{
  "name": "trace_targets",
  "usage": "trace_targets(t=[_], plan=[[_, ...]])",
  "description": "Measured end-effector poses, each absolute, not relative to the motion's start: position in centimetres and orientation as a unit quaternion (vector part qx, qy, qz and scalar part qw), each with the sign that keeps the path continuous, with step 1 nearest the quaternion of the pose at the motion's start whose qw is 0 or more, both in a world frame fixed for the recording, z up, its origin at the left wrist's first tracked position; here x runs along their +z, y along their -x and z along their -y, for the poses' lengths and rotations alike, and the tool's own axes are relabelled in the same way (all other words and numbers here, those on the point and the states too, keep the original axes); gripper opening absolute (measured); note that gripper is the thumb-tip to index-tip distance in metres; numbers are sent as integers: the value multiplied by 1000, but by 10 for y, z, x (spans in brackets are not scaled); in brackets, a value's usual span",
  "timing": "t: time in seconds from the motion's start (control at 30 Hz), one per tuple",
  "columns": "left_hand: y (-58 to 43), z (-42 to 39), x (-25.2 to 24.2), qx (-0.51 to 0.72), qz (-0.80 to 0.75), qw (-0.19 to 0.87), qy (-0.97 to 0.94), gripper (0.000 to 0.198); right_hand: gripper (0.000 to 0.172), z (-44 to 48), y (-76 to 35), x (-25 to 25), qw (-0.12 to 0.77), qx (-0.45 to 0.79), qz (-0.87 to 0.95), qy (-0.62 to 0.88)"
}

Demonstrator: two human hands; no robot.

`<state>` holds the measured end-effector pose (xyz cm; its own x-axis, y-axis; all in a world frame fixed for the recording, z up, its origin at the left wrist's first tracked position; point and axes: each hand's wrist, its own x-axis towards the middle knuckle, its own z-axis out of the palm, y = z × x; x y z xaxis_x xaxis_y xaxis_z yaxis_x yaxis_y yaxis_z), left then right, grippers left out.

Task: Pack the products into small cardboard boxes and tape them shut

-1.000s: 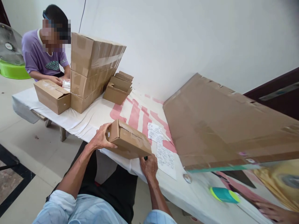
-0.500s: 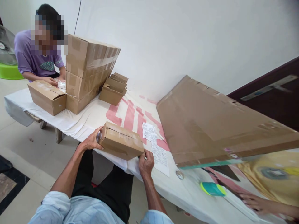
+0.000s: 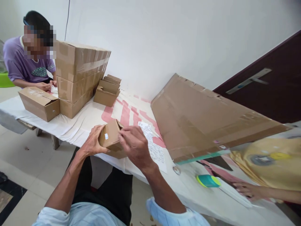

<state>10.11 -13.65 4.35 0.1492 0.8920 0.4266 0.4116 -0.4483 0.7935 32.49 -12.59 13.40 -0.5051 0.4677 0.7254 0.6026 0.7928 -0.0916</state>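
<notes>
A small brown cardboard box [image 3: 113, 131] is held over the front edge of the table, its end with a small white-and-blue sticker [image 3: 106, 136] turned towards me. My left hand [image 3: 96, 141] grips the box from the left, thumb underneath and fingers along the far side. Bent fingers of my right hand [image 3: 136, 146] pinch at the top right edge, by a slightly raised flap. That hand hides the right part of the box. Behind it a printed paper sheet [image 3: 157, 153] lies on the cloth.
Stacked taped boxes [image 3: 82, 62], a closed box [image 3: 39, 102] and an open box [image 3: 107, 94] stand left. A large cardboard panel [image 3: 207, 116] leans at right. Near it are a tape roll [image 3: 176, 170] and green container [image 3: 208, 181]. One person sits left; another's hand [image 3: 249, 190] shows right.
The box has been turned so its stickered end faces me. My right hand has moved from its lower right corner up to the top edge. The view has shifted slightly.
</notes>
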Motion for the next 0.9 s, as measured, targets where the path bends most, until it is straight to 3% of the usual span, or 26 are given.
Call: trace_targets(t=[0.13, 0.27, 0.53, 0.9], plan=[[-119, 141, 50, 467, -481, 237, -703, 117, 22, 118, -306, 142, 224, -165, 915, 291], [-130, 142, 52, 473, -493, 231, -693, 113, 20, 110, -303, 141, 151, -242, 909, 305], [-138, 145, 56, 476, -497, 225, -690, 104, 21, 112, -302, 144, 120, -255, 910, 303], [-139, 145, 53, 472, -501, 210, -694, 109, 21, 112, -302, 143, 116, -251, 913, 302]])
